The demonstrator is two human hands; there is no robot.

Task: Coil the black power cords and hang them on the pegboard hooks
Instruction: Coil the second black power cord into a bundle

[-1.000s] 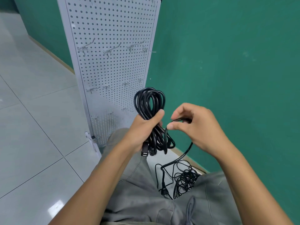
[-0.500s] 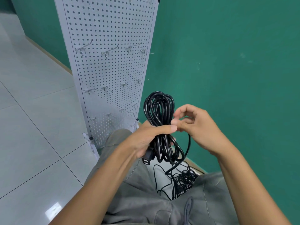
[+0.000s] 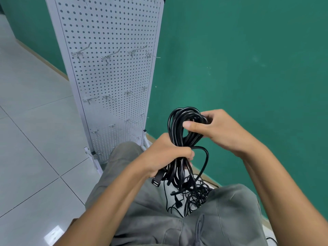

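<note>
Head view, largest item first: green wall (image 3: 248, 59) behind, grey tiled floor (image 3: 32, 139) to my left. White pegboard (image 3: 113, 77) stands upright against the wall, its metal hooks (image 3: 106, 56) bare. My grey trousers (image 3: 159, 219) fill the lower frame. Coiled black power cord (image 3: 179, 132) sits before me, in front of the pegboard's foot. My left hand (image 3: 166, 155) grips the bundle's waist; my right hand (image 3: 218, 130) pinches its upper loops. Loose black cords (image 3: 197, 197) lie tangled on the floor between my knees.

white perforated metal pegboard (image 3: 110, 71) cut off at top edge, tangled black cords on floor (image 3: 197, 197) partly hidden behind grey-trousered knees (image 3: 230, 210)
</note>
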